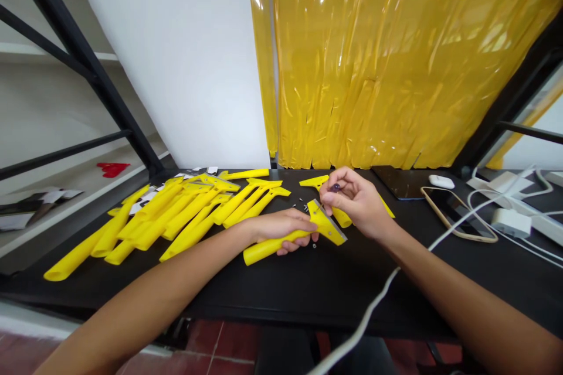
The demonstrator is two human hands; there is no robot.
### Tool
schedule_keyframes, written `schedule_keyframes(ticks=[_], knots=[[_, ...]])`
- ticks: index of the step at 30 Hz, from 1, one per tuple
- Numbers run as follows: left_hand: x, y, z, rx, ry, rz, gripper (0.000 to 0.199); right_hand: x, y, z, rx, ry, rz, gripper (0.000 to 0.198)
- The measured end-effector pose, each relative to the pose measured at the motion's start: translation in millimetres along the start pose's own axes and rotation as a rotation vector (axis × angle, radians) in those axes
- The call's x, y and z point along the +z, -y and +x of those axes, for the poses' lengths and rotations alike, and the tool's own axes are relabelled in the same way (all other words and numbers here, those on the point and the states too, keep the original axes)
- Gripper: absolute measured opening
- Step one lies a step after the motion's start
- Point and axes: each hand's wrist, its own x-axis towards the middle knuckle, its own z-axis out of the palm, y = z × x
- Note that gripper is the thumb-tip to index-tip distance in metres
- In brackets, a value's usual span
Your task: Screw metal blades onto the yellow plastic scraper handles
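- A black table point(343, 287) is backed by a white board point(185, 53) and a shiny yellow curtain point(373, 70).
- Yellow tools point(182, 218) are heaped on the left; a phone point(460, 214) and a white plug point(511, 222) are set on the right.
- The front edge is crossed by a white cable point(382, 293); black top is seen between that edge and the hands.
- One yellow scraper point(266, 249) is held over the table's middle, its handle gripped by the left hand point(285, 228).
- Its long side is slanted: the handle end is pointed left and nearer, the blade end right and farther.
- A small dark thing point(335, 187) seems to be pinched by the right hand point(354, 202), near the blade end.
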Motion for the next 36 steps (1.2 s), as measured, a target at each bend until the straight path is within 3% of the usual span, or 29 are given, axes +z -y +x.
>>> schedule_keyframes(ticks=[3,10,25,32,36], knots=[[1.4,-1.5,-1.0,0.001,0.014,0.005,0.044,-0.3,0.7,0.3,-0.011,-0.049,-0.063,0.020],[1.5,-0.8,-0.7,0.014,0.001,0.010,0.041,2.3,-2.6,0.4,0.010,-0.054,0.044,0.025],[1.4,3.5,4.7,0.088,0.000,-0.026,0.040,-1.6,-4.6,1.4,-0.025,-0.123,-0.028,0.019],[2.5,2.2,5.2,0.098,-0.061,-0.018,0.035,-2.0,-7.0,3.1,-0.032,-0.174,0.034,0.030],[2.4,2.5,6.3,0.120,-0.069,-0.016,0.035,-1.3,-3.6,1.9,-0.038,-0.135,-0.036,0.020]])
